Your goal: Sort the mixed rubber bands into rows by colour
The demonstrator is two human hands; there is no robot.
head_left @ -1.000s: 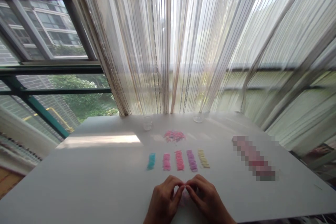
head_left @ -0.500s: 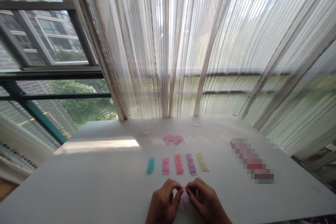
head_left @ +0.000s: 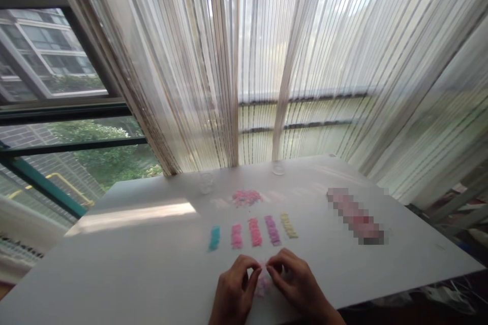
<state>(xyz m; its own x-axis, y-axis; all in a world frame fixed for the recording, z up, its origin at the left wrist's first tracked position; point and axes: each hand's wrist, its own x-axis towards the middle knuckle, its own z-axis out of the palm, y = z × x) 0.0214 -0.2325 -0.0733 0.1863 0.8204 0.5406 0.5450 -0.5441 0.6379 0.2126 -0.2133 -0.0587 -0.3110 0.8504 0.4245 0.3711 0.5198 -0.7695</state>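
My left hand [head_left: 237,284] and my right hand [head_left: 293,278] meet fingertip to fingertip near the front of the white table [head_left: 145,269]. Each is closed in a pinch; whatever lies between the fingertips is too small to make out. Just below them is a loose patch of pale pink bits [head_left: 262,287]. Beyond my hands stand separate strips of small pieces: a teal strip [head_left: 214,238], a pink strip [head_left: 237,236], a coral-pink strip [head_left: 255,232], a purple strip [head_left: 272,230] and a yellow strip [head_left: 288,226].
Behind the strips lies a mixed pile of pink bits [head_left: 247,198]. Two clear containers, one on the left [head_left: 206,183] and one on the right [head_left: 278,168], stand near the back edge. A blurred-out reddish item [head_left: 356,218] rests at the right. A string curtain [head_left: 259,61] hangs behind.
The view has shifted and tilted slightly, so the table's right front edge shows more. My hands stay pinched together over the pale pink bits, fingertips slightly apart.
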